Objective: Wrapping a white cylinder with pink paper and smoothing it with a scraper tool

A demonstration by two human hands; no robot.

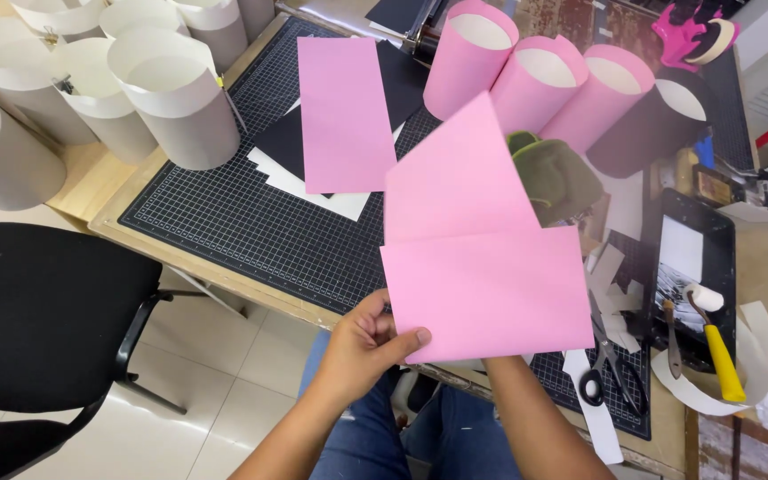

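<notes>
Fingers of the left hand (368, 342) are pinched on the lower left corner of a folded pink sheet (482, 267), held above the table edge. The right hand is hidden behind that sheet, so its grip cannot be told. Farther off, a flat pink sheet (344, 114) lies on the cutting mat (224, 213), and pink paper cylinders (526, 80) are lined up beyond.
</notes>
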